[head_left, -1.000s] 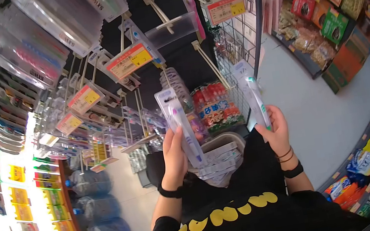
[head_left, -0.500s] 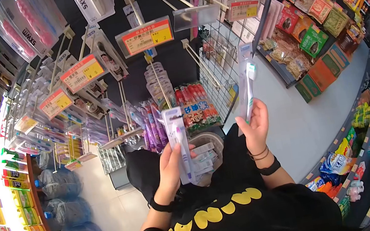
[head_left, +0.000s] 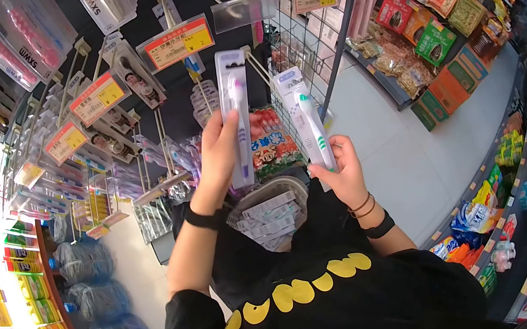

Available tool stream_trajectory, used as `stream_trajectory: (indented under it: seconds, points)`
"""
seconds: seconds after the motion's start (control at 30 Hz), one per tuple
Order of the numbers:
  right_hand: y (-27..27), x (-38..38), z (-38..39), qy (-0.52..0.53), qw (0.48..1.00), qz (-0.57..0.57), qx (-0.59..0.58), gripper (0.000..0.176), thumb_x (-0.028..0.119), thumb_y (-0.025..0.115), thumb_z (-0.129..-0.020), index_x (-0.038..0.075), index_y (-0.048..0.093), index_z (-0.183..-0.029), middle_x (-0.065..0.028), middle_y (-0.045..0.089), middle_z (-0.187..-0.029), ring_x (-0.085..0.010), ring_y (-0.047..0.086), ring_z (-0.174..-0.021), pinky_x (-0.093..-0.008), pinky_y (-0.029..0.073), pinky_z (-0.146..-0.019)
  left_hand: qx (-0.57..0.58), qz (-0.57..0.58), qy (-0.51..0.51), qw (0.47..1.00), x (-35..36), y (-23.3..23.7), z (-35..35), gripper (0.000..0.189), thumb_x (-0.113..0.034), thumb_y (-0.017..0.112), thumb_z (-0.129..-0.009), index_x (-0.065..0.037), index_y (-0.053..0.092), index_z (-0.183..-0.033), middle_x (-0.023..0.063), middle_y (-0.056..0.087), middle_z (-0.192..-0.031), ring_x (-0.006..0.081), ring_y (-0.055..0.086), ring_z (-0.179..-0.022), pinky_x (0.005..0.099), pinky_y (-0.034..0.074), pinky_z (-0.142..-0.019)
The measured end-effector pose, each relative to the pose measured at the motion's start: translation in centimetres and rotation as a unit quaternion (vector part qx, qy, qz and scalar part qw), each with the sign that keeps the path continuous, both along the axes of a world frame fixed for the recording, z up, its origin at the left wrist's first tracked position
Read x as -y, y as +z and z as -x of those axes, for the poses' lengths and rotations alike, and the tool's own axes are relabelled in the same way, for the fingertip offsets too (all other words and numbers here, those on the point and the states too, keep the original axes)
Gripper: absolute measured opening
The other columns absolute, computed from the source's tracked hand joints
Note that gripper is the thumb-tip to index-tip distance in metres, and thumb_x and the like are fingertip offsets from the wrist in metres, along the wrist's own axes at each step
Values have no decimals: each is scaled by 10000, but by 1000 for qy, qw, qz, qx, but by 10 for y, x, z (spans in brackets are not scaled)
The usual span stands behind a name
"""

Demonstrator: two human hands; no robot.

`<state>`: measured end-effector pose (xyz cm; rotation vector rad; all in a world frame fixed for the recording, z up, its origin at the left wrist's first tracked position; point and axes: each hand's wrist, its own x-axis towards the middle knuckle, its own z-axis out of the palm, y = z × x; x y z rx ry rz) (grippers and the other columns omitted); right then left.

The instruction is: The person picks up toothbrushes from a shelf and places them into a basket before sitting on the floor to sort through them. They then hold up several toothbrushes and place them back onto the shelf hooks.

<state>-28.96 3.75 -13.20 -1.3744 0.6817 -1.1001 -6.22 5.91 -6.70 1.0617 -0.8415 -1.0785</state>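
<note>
My left hand [head_left: 222, 147] grips a packaged purple toothbrush [head_left: 240, 119], held upright before the rack. In my right hand [head_left: 342, 169] is a packaged green and white toothbrush [head_left: 307, 122], pinched near its lower end and leaning slightly left, its front facing me. The two packs are side by side, apart. Below them, between my legs, a grey basket [head_left: 301, 189] holds several small packs [head_left: 272, 219]. Metal hooks with price tags [head_left: 176, 44] stand just beyond the purple toothbrush.
Hanging toothbrush packs [head_left: 141, 80] fill the rack at the left. A wire grid [head_left: 309, 38] stands behind the right pack. Snack shelves [head_left: 438, 41] are at the upper right, and wrapped water bottles [head_left: 94, 297] stand at the lower left.
My left hand has raised the purple toothbrush up toward the hooks. My right hand has moved left, and its pack has turned to face me. The view has shifted slightly.
</note>
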Motion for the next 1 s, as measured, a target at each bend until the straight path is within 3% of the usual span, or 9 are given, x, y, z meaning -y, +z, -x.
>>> stream_trajectory:
  seconds: [0.3,0.4,0.67,1.0]
  points:
    - [-1,-1,21,-18,1000,-14,16,413,-45,609,-799,-13,354,-1123,-122,596,-908,-144,606,-734,-267,502,-650,53,75,29,995,43,36,-2,264,-235,454,-956,7,529,-1030,104,633,-910,138,615,-740,256,487,-689]
    - [-5,-2,27,-28,999,-23,25,411,-45,605,-802,-11,353,-1125,-127,593,-928,-144,603,-735,-267,502,-651,69,81,2,994,47,37,-1,250,-243,435,-963,-23,519,-1048,86,630,-931,144,622,-764,265,492,-691]
    - [-7,0,24,-12,999,-23,30,420,-37,602,-808,-7,344,-1138,-128,591,-942,-145,599,-744,-270,500,-667,61,83,-4,995,68,36,-4,312,-283,436,-963,11,529,-1009,114,633,-920,186,631,-832,285,490,-752]
    - [-5,-1,16,6,999,-45,29,435,-52,588,-804,0,337,-1156,-128,595,-940,-140,599,-747,-264,490,-680,84,88,23,992,106,26,-7,363,-317,417,-967,9,540,-1068,110,638,-996,172,608,-906,294,465,-819]
